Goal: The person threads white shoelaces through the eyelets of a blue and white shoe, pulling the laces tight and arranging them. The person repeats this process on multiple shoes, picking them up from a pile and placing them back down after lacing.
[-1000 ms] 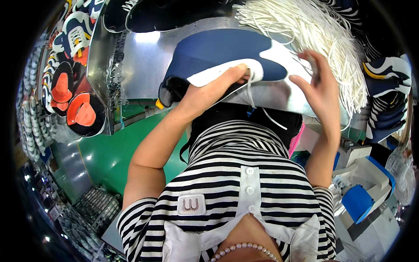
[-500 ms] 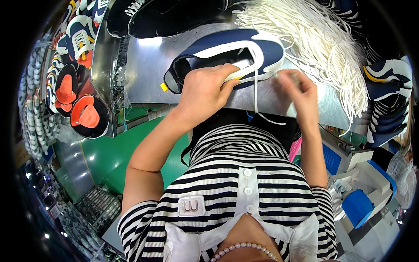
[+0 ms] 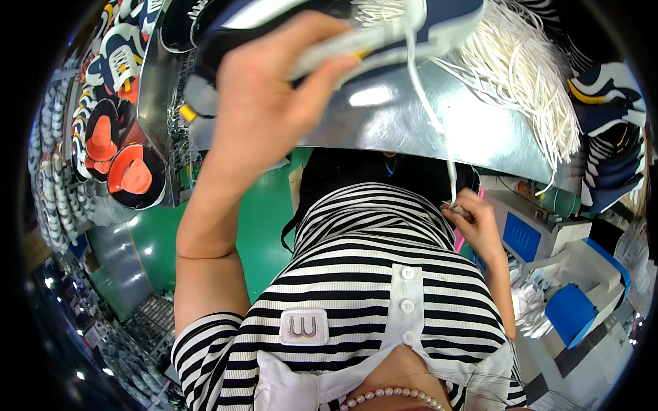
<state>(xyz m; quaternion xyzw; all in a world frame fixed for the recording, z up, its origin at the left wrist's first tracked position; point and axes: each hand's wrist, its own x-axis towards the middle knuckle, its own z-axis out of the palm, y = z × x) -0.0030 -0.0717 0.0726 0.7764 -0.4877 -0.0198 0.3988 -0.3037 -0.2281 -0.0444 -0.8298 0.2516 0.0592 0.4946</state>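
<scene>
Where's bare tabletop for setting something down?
Bare metal tabletop shows between the held shoe and the near edge, on either side of the white lace running to the right hand. It's crowded by the lace pile, far right, and black shoes, far left.

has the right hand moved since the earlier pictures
Yes, toward the body: the right hand was over the metal table and is now beyond its near edge.

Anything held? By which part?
Left grip: the navy-and-white shoe, by its side wall; exact finger placement is blurred. Right grip: the white lace, near its lower end; anything else there, can't tell.
</scene>
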